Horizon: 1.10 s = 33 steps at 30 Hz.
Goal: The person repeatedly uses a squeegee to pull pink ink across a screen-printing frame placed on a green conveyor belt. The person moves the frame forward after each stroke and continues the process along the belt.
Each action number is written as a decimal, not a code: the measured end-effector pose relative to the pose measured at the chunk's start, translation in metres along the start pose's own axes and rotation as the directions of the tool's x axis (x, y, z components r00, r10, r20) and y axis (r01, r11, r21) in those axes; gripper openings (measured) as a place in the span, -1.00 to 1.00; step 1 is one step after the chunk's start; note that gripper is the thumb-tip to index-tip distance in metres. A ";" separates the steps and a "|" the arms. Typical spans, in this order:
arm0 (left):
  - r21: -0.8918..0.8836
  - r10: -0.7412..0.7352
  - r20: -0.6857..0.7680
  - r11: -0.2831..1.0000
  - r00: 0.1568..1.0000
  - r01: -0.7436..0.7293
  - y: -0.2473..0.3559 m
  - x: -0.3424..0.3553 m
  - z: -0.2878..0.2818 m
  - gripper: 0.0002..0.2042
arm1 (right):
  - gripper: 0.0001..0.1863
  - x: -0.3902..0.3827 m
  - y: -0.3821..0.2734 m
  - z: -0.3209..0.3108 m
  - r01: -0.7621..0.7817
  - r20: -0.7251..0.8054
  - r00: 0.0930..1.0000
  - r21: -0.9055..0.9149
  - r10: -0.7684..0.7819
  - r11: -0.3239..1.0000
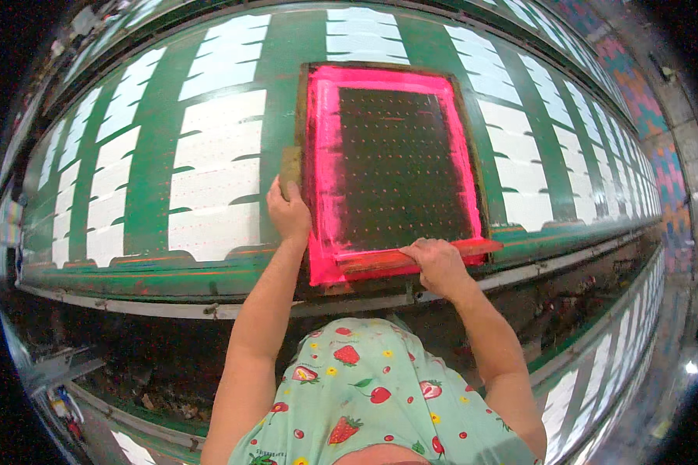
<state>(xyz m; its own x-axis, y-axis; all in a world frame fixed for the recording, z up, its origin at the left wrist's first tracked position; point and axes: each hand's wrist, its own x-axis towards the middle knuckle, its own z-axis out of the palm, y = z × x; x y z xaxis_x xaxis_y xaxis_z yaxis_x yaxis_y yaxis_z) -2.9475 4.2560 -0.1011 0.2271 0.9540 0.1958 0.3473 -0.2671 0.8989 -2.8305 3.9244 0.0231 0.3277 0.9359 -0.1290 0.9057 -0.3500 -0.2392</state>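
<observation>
A screen-printing frame [395, 170] lies on the long green table in front of me. Its dark mesh carries rows of tiny pale dots, and bright pink ink [327, 167] borders it on all sides. My left hand [289, 213] is closed around a flat brownish handle [290, 165] at the frame's left side. Along the near end of the mesh lies a squeegee [372, 264], smeared red and pink. My right hand [440, 266] grips its top edge right of the middle, fingers bent over it.
White cut pieces [219, 163] lie in columns on the green table [147, 167], and more white pieces [513, 167] continue to the right. A metal rail [143, 308] runs along the near edge. Another table with white pieces [578, 399] stands at the lower right.
</observation>
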 end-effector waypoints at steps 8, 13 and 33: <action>-0.053 0.126 -0.022 0.990 0.992 -0.127 0.003 0.001 -0.002 -0.51 | -0.48 -0.021 -0.026 0.023 0.039 -0.201 0.978 -0.047 -0.048 0.998; -0.051 0.049 0.041 0.998 0.998 -0.046 0.009 0.001 -0.005 -0.53 | -0.38 -0.010 -0.017 0.038 0.052 -0.312 0.948 -0.049 -0.064 0.997; -0.048 -0.105 -0.001 0.993 0.995 0.104 0.020 -0.004 -0.003 -0.59 | -0.65 0.353 0.185 -0.020 0.130 -0.429 0.872 -0.258 -0.234 0.957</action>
<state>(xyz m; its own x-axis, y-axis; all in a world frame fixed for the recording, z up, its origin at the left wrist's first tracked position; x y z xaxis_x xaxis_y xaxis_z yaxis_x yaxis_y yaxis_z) -2.9439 4.2476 -0.0829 0.1888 0.9768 0.1010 0.3251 -0.1592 0.9322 -2.5419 4.1903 -0.0476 0.1890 0.9151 0.3563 0.9792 -0.2031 0.0022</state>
